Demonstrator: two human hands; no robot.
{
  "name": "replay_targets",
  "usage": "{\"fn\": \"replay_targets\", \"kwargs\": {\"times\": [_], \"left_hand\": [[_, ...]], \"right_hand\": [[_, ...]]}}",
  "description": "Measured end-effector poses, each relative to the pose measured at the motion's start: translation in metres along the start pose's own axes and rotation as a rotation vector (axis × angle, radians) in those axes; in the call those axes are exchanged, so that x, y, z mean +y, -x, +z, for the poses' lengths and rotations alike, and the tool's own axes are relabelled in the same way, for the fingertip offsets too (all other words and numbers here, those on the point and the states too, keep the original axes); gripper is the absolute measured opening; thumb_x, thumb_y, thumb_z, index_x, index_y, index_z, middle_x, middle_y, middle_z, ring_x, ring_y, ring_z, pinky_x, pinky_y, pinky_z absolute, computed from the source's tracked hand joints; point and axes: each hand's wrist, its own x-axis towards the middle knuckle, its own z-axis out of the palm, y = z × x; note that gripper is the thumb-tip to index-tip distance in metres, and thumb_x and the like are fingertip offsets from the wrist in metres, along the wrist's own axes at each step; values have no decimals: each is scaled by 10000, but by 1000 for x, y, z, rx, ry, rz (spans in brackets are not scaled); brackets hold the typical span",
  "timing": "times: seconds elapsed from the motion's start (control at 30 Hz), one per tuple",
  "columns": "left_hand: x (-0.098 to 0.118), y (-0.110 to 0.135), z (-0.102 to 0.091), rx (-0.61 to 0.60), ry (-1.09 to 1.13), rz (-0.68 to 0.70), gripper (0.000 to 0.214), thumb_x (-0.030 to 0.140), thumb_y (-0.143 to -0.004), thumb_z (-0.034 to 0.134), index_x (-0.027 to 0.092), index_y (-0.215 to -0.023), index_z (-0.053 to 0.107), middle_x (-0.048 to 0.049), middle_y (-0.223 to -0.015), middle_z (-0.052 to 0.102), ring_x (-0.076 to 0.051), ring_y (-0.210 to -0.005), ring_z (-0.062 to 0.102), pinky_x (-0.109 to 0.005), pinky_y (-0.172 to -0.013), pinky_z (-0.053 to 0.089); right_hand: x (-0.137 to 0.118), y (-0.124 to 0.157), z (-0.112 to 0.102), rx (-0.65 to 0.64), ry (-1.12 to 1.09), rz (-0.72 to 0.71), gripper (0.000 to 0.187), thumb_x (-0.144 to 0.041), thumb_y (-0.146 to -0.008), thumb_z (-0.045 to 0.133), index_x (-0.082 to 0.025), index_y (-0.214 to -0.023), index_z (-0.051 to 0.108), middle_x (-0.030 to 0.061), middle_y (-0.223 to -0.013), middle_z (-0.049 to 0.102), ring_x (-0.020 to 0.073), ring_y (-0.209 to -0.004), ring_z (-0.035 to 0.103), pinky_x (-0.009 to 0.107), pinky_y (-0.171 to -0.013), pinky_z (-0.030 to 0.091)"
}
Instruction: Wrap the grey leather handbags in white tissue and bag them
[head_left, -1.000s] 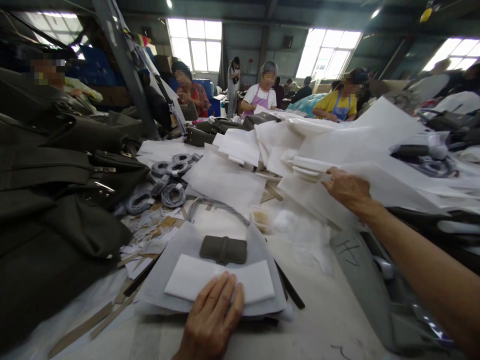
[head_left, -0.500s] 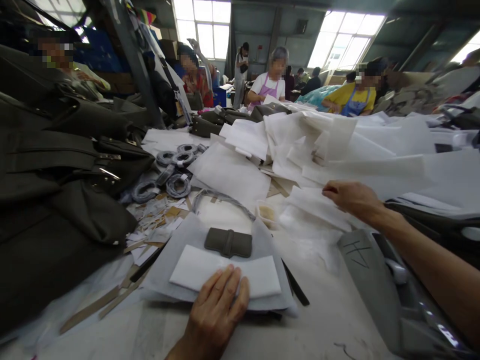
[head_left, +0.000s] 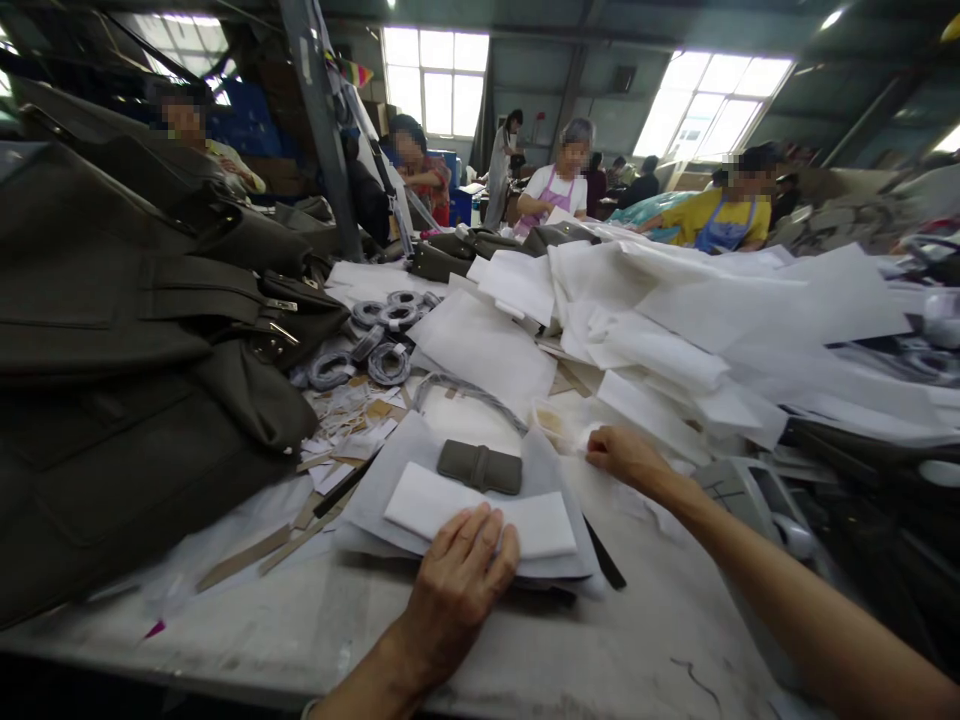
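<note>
My left hand (head_left: 457, 580) lies flat with fingers spread on a folded white pad (head_left: 525, 522) that rests on a sheet of thin white tissue (head_left: 390, 480). Just beyond the pad sits a small dark grey leather piece (head_left: 480, 466) with a raised centre strip. My right hand (head_left: 622, 457) reaches in from the right, its fingers pinched at the edge of a crumpled translucent sheet (head_left: 577, 435) next to the leather piece. What the pinch holds is hard to make out.
Dark leather bags (head_left: 127, 340) pile up on the left. Grey coiled straps (head_left: 375, 345) lie behind paper scraps. A heap of white sheets (head_left: 675, 310) covers the right. A black strip (head_left: 604, 560) lies by the tissue. Several seated people work at the far end.
My right hand has come back from the white heap at the right, down and left toward the leather piece. My left hand has stayed on the pad. The view has shifted right.
</note>
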Motion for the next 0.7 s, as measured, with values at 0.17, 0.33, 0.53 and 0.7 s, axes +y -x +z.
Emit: {"fn": "replay_targets", "kwargs": {"times": [0.17,0.33,0.53,0.7], "left_hand": [[-1,-1,1,20,-2,12,331,143,-1017,355,152,-1145,661,-84,-1170,685,-204,-1183,598,-355,-1070,421],[-2,0,0,-10,-8,20,308,142,-1010,373,148,-1160,642,-97,-1180,674,-207,-1191,592,-367,-1081,411],[-2,0,-4,-47,-9,39,344,166,-1018,353,167,-1232,623,-94,-1179,674,-216,-1174,599,-374,-1030,458],[-2,2,-2,-79,-29,31,322,189,-1008,404,195,-1264,598,-91,-1208,659,-215,-1173,597,-381,-1030,460]], "right_hand": [[11,54,4,-112,-60,-76,99,-202,-737,593,-209,-678,672,12,-732,709,172,-681,622,263,-615,384],[23,74,8,-10,-85,-7,157,-342,-745,639,-221,-671,573,14,-698,679,194,-662,608,283,-602,386],[25,94,-16,203,-265,-60,208,-419,-766,614,-251,-691,518,42,-874,726,244,-809,657,329,-732,465],[-30,159,-12,-294,-296,-251,55,-326,-798,609,-290,-764,633,-2,-779,699,205,-746,641,296,-690,485]]}}
